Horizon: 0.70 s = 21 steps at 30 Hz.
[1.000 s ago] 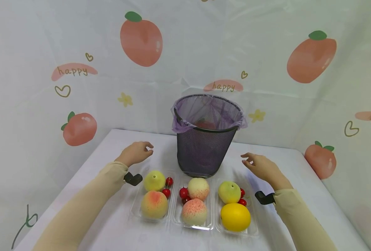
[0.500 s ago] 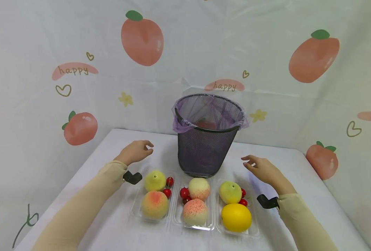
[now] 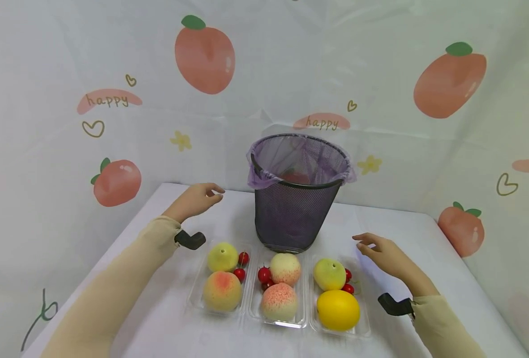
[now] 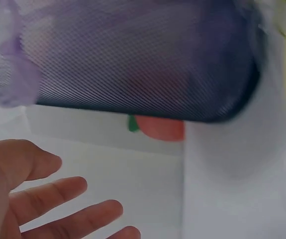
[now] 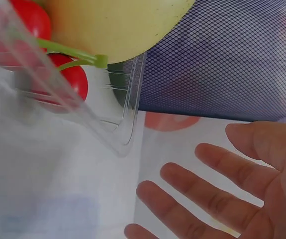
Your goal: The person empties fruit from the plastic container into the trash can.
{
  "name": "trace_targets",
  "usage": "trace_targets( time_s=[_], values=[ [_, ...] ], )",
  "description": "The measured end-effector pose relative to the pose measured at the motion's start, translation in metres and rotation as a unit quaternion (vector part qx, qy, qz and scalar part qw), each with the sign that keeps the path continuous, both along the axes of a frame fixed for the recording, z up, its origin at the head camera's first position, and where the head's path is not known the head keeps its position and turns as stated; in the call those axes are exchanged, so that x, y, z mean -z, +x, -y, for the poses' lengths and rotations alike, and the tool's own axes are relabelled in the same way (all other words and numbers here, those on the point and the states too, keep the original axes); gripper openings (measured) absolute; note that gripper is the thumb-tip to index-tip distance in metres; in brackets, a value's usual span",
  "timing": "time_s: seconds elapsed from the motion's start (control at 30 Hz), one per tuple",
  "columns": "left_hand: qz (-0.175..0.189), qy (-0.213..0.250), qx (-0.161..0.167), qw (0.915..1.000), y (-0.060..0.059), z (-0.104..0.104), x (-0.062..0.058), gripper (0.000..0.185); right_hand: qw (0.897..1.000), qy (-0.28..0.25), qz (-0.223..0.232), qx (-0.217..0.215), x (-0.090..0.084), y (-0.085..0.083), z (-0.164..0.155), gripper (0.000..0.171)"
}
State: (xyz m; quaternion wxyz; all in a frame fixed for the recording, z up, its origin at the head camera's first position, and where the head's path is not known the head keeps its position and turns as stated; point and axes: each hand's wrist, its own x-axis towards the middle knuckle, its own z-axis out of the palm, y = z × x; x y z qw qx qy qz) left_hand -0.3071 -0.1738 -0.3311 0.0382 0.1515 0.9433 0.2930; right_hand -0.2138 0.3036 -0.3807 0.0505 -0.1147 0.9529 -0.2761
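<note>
Left hand [image 3: 195, 200] and right hand [image 3: 387, 253]: fingers spread, holding nothing. Only the head view shows three fruit trays [image 3: 249, 293]. Mesh bin [image 3: 296, 193] stands between the hands.

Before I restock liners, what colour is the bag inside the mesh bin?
Pale purple; the bag folds over the black bin's rim, clearest in the head view.

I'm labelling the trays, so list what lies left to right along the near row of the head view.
Left sleeve → left tray with a peach → middle tray with a speckled peach → right tray with a yellow lemon → right sleeve.
</note>
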Motion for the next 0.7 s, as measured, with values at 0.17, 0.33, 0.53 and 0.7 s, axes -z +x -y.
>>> trace_targets(
  time_s=[0.17, 0.33, 0.53, 0.7],
  values=[
    [0.007, 0.078, 0.000, 0.9969, -0.004, -0.006, -0.021, 0.037, 1.000, -0.024, 0.018, 0.009, 0.001, 0.009, -0.007, 0.043],
    [0.032, 0.200, 0.002, 0.9794, -0.010, -0.014, -0.041, 0.039, 0.997, -0.057, 0.049, 0.022, 0.003, 0.017, -0.012, 0.049],
    [0.068, 0.304, -0.004, 0.9504, -0.014, -0.025, -0.066, 0.043, 0.991, -0.107, 0.081, 0.030, 0.007, 0.024, -0.016, 0.055],
    [0.120, 0.373, 0.006, 0.9199, -0.022, -0.031, -0.083, 0.047, 0.982, -0.153, 0.102, 0.039, 0.012, 0.029, -0.020, 0.058]
  ],
)
